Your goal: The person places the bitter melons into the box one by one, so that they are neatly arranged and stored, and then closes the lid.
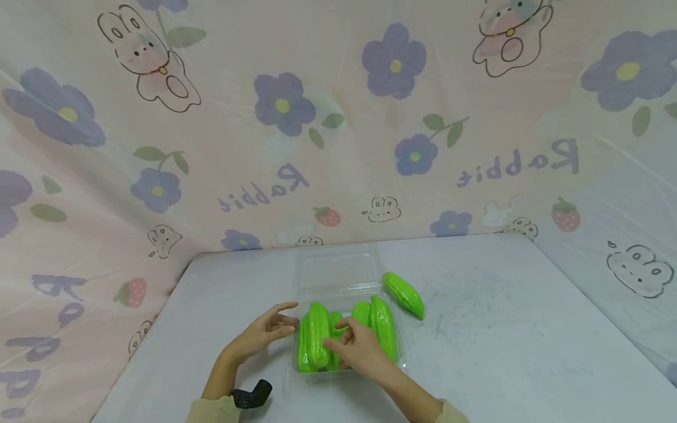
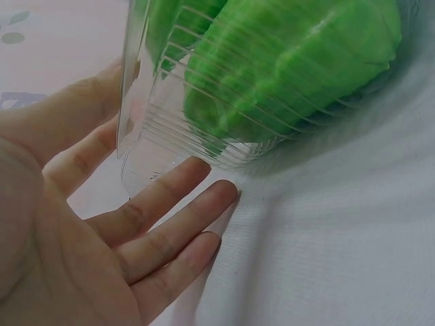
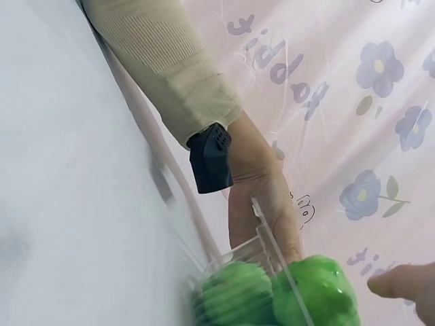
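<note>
A clear plastic clamshell box (image 1: 400, 358) sits on the table with its transparent lid (image 1: 338, 271) folded back behind it. Several glossy, lumpy green vegetables that look like bitter melons (image 1: 319, 335) lie inside. At the box's left wall is my left hand (image 1: 267, 329), fingers loosely spread; the left wrist view shows its fingertips (image 2: 221, 193) by the ribbed corner. Over the middle of the box hovers my right hand (image 1: 362, 349), thumb and index finger apart, above the vegetables. In the right wrist view its one visible fingertip (image 3: 387, 282) stands clear of the nearest vegetable (image 3: 316, 292).
One more green bitter melon (image 1: 404, 295) lies on the white tabletop (image 1: 497, 329), just right of the lid. A black wrist device (image 1: 252, 393) is strapped on the left wrist. Cloth printed with flowers and rabbits (image 1: 338, 176) hangs behind and beside the table.
</note>
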Tool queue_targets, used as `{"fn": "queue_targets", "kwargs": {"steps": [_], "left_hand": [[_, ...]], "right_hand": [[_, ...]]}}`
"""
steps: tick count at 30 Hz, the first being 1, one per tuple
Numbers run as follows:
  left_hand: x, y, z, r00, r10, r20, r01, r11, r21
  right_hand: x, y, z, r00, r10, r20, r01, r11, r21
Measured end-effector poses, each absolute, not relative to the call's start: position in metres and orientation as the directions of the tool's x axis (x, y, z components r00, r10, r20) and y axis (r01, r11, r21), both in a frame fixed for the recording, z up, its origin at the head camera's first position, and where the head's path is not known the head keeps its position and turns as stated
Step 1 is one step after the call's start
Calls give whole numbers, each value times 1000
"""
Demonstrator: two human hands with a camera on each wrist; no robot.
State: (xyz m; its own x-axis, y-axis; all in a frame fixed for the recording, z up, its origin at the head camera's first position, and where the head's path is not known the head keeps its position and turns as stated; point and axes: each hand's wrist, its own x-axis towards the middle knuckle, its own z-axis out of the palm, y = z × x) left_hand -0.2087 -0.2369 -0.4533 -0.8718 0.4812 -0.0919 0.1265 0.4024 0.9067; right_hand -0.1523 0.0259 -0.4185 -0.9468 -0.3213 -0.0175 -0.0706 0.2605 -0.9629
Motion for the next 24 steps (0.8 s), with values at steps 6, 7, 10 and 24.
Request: {"fn": "queue_targets", "kwargs": {"steps": [6,7,10,24], "left_hand": [[-209,-237,-453,-873,479,-94,127,408,904],[-208,-237,-453,-873,479,-94,127,409,904],[-208,-237,-453,-873,479,-96,125,409,904],[-210,-236,-455,-867,489,-98,125,404,906]], "right_hand": [[-146,34,-414,-949,-316,-8,-75,249,-966],[-145,35,-414,-949,-314,-11,-71,250,-966],[-142,41,-412,-950,-312,-16,-65,247,-967],[-137,71,-410,-954,-301,18,-101,261,-960]]}}
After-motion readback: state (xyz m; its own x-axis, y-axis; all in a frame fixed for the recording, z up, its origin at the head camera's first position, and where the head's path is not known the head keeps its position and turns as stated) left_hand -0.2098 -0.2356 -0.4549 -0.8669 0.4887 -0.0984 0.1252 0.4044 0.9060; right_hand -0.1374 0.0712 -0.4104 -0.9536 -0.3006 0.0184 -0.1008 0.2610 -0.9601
